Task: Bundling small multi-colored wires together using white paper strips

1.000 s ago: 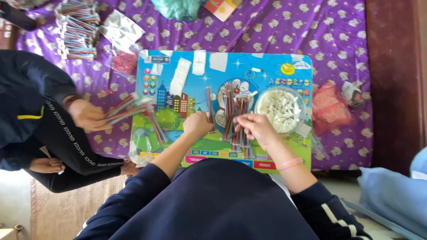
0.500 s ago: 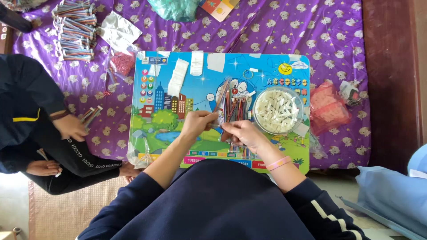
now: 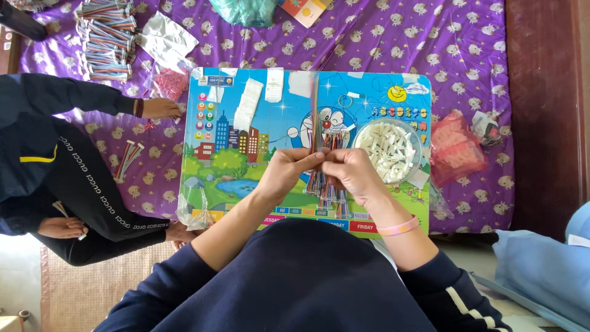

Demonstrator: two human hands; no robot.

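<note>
Both hands meet at mid-board: left hand [image 3: 289,169] and right hand [image 3: 350,172] are pinched shut, fingertips touching, on a thin strip of multicoloured ribbon wires [image 3: 314,117] that stands straight up the frame from the grip toward the board's top edge. Below the hands, a loose pile of more coloured wires [image 3: 326,190] lies on the cartoon play board [image 3: 246,141], partly hidden by the fingers.

Containers: a clear round bowl [image 3: 420,161] sits just right of the hands on the board, filled w/ small white plastic connectors [image 3: 387,150], heaped near the rim. Right of the board, a clear bag w/ pink-red small parts [image 3: 456,150] rests on the purple patterned bedsheet [image 3: 491,55]; can't tell exactly what the parts are. Another small bag w/ red bits [image 3: 169,81] lies by the board's top-left corner. A crumpled clear bag [image 3: 193,212] sits at the board's lower-left corner, contents not readable.

Top left on the sheet: stacked bundles of coloured wires [image 3: 106,37], laid in rows. Strips of white tape [image 3: 249,104] are stuck on the board's upper part.

At left, another person in dark clothes; that co-worker's hand [image 3: 158,109] rests on the sheet just beside the board's edge, w/ a small wire bunch [image 3: 128,158] lying near their leg. Pink wristband [image 3: 398,229] on the right wrist.
</note>
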